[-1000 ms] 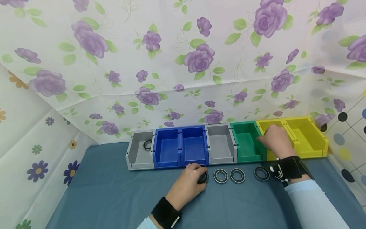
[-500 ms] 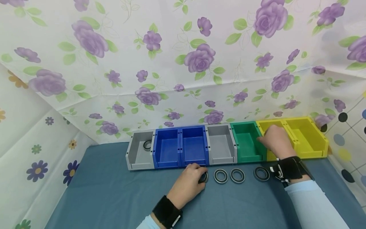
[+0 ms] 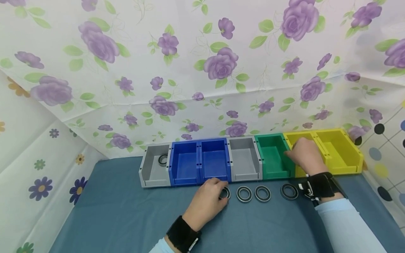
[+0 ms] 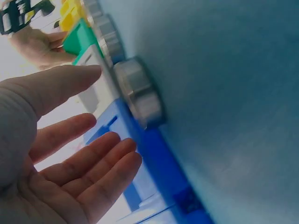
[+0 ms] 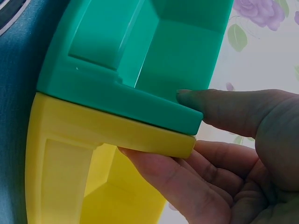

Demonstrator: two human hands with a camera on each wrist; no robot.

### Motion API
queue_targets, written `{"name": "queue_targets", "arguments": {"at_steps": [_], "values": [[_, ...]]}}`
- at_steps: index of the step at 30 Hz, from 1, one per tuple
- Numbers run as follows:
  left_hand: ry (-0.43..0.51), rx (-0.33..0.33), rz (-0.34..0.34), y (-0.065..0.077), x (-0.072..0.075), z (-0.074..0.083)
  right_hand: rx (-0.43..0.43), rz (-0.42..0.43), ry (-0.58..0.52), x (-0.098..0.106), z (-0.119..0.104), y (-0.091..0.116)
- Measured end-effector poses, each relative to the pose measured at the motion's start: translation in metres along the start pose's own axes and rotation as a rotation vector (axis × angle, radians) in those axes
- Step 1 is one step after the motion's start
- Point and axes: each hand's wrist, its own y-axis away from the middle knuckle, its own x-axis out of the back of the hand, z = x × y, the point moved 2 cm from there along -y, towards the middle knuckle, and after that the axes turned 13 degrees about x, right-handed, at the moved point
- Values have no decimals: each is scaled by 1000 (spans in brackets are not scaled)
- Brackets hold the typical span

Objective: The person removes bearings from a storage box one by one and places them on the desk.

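My left hand (image 3: 206, 203) is beside a ball bearing (image 3: 229, 194) on the blue cloth, partly hidden by the fingers in the head view. In the left wrist view, the fingers and thumb are spread and relaxed, with a gap to the nearest metal bearing (image 4: 140, 95). My right hand (image 3: 306, 154) grips the adjoining side walls of the green bin (image 5: 117, 100) and the yellow bin (image 5: 107, 126). Its thumb lies over the green wall, and a finger presses the yellow wall from inside.
Several more bearings lie in a row to the right, including one black-faced bearing (image 3: 283, 192). Another bearing (image 3: 160, 161) is inside the left grey bin (image 3: 155, 183). Blue bins (image 3: 185, 181), another grey bin (image 3: 246, 176) and a second yellow bin (image 3: 345, 170) complete the row against the flowered backdrop.
My left hand has shifted very slightly, and more of the pale rim of the bearing beside it shows. The right hand holds the same place on the bins.
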Motion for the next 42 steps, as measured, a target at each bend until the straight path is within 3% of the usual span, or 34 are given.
{"name": "queue_targets", "arguments": {"at_steps": [8,16,20,29,35,42], "values": [[76,-11,216,-6,35,-17,-3,6,7,1,0,0],[115,94,384,-11,64,-58,-8,-10,20,2,-1,-1],[131,171,418,-13,74,-81,-3,-6,24,2,-1,-1],[90,313,427,-17,82,-123,-13,-6,22,0,0,-2],[61,372,338,-21,77,-148,-14,-11,15,-1,0,-1],[29,393,245,-28,69,-162,-12,-10,19,-2,1,-2]]}}
